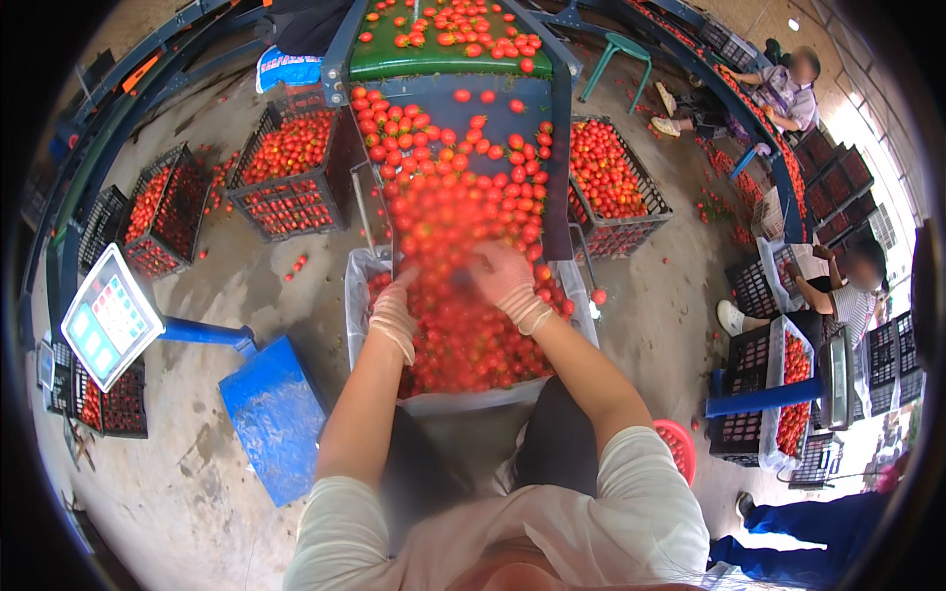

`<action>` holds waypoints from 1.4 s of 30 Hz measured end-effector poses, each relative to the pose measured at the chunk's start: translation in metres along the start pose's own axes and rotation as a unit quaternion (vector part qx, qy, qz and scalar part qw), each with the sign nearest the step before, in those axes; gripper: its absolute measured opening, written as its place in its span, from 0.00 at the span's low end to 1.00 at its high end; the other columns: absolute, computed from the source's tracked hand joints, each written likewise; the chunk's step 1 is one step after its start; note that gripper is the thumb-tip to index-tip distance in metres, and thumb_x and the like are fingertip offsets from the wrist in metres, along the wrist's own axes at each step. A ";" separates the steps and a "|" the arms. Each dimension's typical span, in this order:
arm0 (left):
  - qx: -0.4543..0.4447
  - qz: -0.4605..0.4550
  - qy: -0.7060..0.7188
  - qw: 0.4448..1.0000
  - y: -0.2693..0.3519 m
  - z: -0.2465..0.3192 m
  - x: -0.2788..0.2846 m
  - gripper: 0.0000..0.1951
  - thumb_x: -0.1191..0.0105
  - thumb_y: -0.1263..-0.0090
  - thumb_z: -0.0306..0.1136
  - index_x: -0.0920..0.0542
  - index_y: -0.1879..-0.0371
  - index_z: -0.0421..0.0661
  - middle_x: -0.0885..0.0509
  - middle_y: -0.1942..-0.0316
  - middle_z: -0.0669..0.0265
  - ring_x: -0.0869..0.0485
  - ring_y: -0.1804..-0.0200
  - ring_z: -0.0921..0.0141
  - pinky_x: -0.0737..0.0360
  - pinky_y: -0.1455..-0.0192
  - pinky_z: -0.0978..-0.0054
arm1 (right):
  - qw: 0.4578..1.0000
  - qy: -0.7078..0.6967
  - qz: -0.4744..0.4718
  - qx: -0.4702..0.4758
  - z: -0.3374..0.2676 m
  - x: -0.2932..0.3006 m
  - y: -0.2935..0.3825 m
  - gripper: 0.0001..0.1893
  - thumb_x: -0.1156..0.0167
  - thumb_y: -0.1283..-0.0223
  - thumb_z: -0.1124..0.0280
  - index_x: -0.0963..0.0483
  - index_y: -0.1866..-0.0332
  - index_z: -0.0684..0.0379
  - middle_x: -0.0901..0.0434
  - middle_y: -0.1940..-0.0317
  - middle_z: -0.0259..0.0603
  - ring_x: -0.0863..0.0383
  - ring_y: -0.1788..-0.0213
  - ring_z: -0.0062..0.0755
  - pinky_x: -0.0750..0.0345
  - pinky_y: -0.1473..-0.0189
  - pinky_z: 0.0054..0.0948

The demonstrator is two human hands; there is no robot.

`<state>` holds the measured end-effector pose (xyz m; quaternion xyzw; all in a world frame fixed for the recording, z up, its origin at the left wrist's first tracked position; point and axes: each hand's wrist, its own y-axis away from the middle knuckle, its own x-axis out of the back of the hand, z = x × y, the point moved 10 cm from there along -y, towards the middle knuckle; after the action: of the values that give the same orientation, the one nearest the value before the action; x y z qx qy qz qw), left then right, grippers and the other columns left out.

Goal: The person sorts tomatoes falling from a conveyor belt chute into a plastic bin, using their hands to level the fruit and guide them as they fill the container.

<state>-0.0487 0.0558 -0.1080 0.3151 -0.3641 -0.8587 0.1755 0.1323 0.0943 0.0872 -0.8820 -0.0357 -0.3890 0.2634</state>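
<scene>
My left hand (394, 301), in a thin pale glove, is at the chute's lower left edge with a finger extended, touching small red tomatoes. My right hand (506, 279), gloved too, reaches in from the right over the tomato stream; its fingertips are blurred, so any hold is unclear. Between them, cherry tomatoes (451, 214) pour down a dark sloping chute (436, 100), blurred in the middle. Below, a crate with a whitish plastic liner (473, 399) is heaped with tomatoes and stands before my knees.
A green conveyor belt (443, 65) feeds the chute. Tomato-filled black crates (288, 199) (621, 229) flank it. A blue platform scale (273, 421) with a lit display (112, 318) stands left. At right are two seated people (791, 96) (842, 303) and a red basin (684, 443).
</scene>
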 end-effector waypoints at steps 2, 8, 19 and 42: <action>-0.026 -0.002 0.006 1.000 -0.025 0.002 0.026 0.27 0.37 0.44 0.45 0.27 0.43 0.56 0.29 0.39 0.64 0.29 0.40 0.57 0.55 0.36 0.34 | 0.997 -0.061 0.002 -0.055 0.003 -0.001 0.005 0.10 0.41 0.48 0.63 0.22 0.66 0.58 0.21 0.73 0.44 0.21 0.67 0.42 0.25 0.63 0.33; -0.005 0.058 -0.007 0.998 0.018 -0.009 0.009 0.38 0.39 0.44 0.50 0.37 0.36 0.46 0.39 0.32 0.61 0.39 0.33 0.56 0.44 0.36 0.41 | 0.926 -0.266 -0.056 -0.262 0.071 -0.024 0.080 0.10 0.42 0.42 0.65 0.24 0.65 0.63 0.23 0.76 0.35 0.24 0.75 0.25 0.27 0.70 0.25; -0.155 0.198 -0.091 0.964 0.051 -0.008 0.032 0.40 0.41 0.43 0.47 0.42 0.31 0.50 0.35 0.33 0.63 0.33 0.35 0.64 0.39 0.35 0.61 | 0.587 -0.546 0.091 -0.591 0.112 -0.046 0.157 0.21 0.45 0.40 0.64 0.34 0.42 0.58 0.31 0.48 0.42 0.31 0.44 0.45 0.31 0.42 0.44; -0.158 -0.063 0.233 0.958 0.024 -0.024 -0.020 0.10 0.50 0.36 0.32 0.27 0.56 0.48 0.27 0.49 0.69 0.48 0.28 0.63 0.56 0.31 0.61 | 0.518 -0.701 0.070 -0.484 0.128 -0.108 0.142 0.16 0.41 0.45 0.71 0.30 0.51 0.62 0.27 0.52 0.38 0.27 0.51 0.34 0.29 0.47 0.27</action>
<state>-0.0157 0.0381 -0.0947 0.4970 -0.1525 -0.8173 0.2485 0.1811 0.0505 -0.1225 -0.8600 0.0467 0.4183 -0.2887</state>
